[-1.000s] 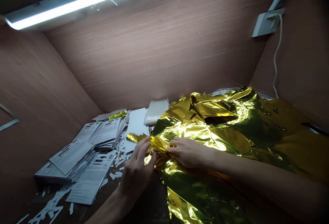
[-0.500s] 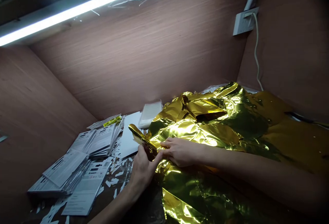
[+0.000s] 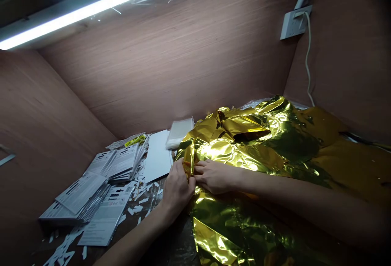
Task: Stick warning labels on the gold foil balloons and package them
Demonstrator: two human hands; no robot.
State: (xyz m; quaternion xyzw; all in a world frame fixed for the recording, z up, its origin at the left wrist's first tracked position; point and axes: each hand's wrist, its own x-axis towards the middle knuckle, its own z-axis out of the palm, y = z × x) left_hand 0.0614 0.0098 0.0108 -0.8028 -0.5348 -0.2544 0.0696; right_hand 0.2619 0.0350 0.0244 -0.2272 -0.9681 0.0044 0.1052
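Observation:
A large crumpled sheet of shiny gold foil (image 3: 244, 156) covers the middle and right of the work surface. At its left edge, my left hand (image 3: 177, 186) is closed around a folded, upright part of the foil, thumb toward me. My right hand (image 3: 215, 175) lies on the foil just to the right, palm down, its fingers somewhat apart and their tips close to the fold. Whatever lies inside the fold is hidden.
Stacks of printed cards (image 3: 81, 194) lie at the left, among white paper scraps (image 3: 137, 209). Behind them are a white sheet (image 3: 158, 156), a clear plastic stack (image 3: 180, 133) and a yellow item (image 3: 135, 140). A socket (image 3: 295, 23) with a cable hangs on the back wall.
My left hand has turned over the foil's edge, and the flap that stuck out to the left now stands upright against the foil. My right hand has stayed nearly in place.

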